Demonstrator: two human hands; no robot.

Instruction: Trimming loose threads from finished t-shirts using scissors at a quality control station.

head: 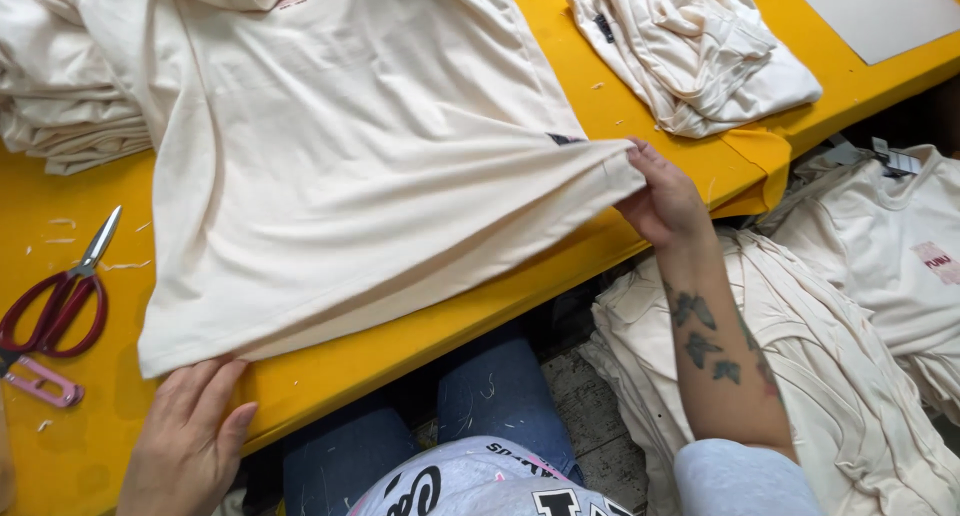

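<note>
Pinched: right hand (662,201) grips hem corner of cream T-shirt (340,166) on yellow table (60,446) | left hand (190,436) flat, open, at shirt's near corner | I judge: hem stretched for inspection | next: keep hem taut | red-handled scissors (60,296) left of shirt

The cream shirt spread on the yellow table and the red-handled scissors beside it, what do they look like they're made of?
The cream shirt looks like soft matte knit fabric, probably cotton jersey: it drapes and creases where the right hand pinches its hem. The red-handled scissors have shiny, metal-looking blades and glossy handles, likely plastic. The yellow table has a smooth painted-looking top; its core cannot be told.
</note>
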